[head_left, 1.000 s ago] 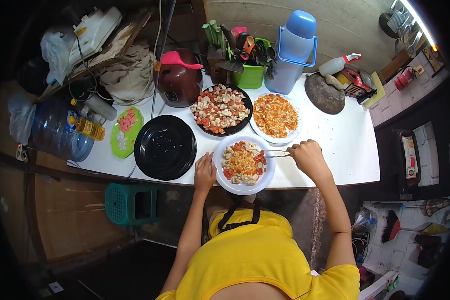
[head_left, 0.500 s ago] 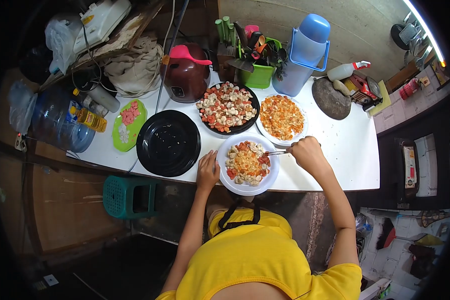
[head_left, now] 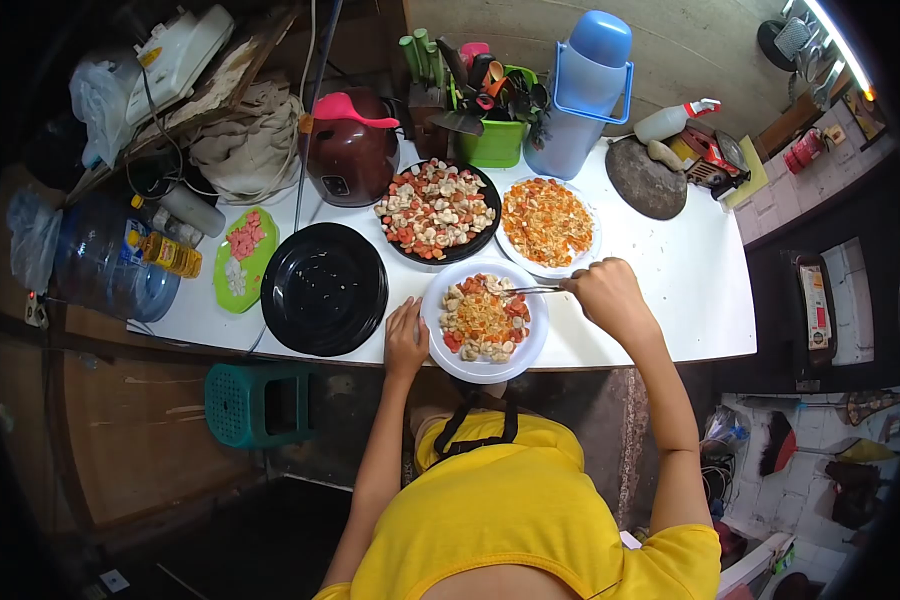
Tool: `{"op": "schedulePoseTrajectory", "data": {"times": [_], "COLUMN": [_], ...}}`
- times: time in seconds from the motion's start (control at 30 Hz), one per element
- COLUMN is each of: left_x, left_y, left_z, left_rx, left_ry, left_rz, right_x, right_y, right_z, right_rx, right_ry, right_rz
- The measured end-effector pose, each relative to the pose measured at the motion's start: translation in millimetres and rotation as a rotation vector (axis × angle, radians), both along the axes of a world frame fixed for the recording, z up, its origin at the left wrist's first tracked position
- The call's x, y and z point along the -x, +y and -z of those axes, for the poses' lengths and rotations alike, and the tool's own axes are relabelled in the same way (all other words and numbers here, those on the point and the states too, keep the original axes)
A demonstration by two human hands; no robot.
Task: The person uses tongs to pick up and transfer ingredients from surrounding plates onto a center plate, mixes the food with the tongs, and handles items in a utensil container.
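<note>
A white plate near the table's front edge carries shredded orange-yellow food ringed by chopped sausage and pale pieces. At its left rim, my left hand rests with fingers stretched out, touching the edge. My right hand is closed around a slim metal utensil that reaches in from the right. Its tip is among the food at the plate's upper part; I cannot tell its exact kind. Behind stand a black plate of chopped sausage and pale pieces and another white plate of orange shredded food.
Stacked black plates lie left of my left hand, beside a green cutting board with pink and white pieces. A rice cooker, a green utensil holder and a blue jug stand behind. A green stool is below.
My right hand has shifted the utensil's tip from the right side of the food to its upper part. The camera view has moved slightly; my left hand stays at the rim.
</note>
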State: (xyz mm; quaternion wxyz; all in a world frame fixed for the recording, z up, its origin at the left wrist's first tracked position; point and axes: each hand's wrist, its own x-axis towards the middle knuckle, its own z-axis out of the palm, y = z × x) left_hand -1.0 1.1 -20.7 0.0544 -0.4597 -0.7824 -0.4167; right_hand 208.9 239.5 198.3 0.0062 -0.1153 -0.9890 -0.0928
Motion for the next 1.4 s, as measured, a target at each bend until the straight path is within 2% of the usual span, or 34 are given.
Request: {"op": "schedulePoseTrajectory", "data": {"times": [0.23, 0.47, 0.7, 0.73, 0.93, 1.03, 1.13, 1.27, 1.37, 1.4], "left_x": [1.2, 1.3, 0.4, -0.1, 0.0, 0.1, -1.4, -1.7, -1.2, -1.7], "left_y": [-0.9, -0.1, -0.7, -0.2, -0.5, 0.0, -0.2, 0.0, -0.2, -0.4], "left_z": [-0.4, -1.1, -5.1, -5.0, -4.9, -3.0, -4.4, -5.5, -5.6, -5.4], "left_rx": [0.009, 0.002, -0.010, -0.014, -0.005, 0.006, 0.015, 0.019, 0.020, 0.019], "left_ry": [0.007, 0.006, 0.003, 0.001, 0.005, 0.012, -0.019, -0.017, -0.009, -0.007], "left_rz": [-0.001, -0.003, -0.009, -0.009, -0.007, -0.015, -0.023, -0.016, -0.017, -0.019], "right_x": [31.8, 54.8, 71.3, 72.6, 68.3, 53.7, 33.2, 2.3, -1.4, 0.1], "right_y": [-6.0, -17.4, -30.8, -30.0, -33.4, -32.9, -25.7, -16.0, -10.7, -6.7], "right_z": [0.3, 10.5, 21.3, 23.0, 32.1, 31.0, 32.5, 29.1, 21.9, 26.0], "right_rx": [0.014, 0.106, 0.109, 0.035, 0.047, 0.137, 0.170, 0.285, 0.432, 0.495], "right_ry": [-0.046, 0.049, 0.018, -0.052, -0.128, 0.060, 0.209, 0.371, 0.394, 0.478], "right_rz": [0.010, -0.126, -0.213, -0.238, -0.172, -0.156, -0.091, 0.156, 0.426, 0.422]}}
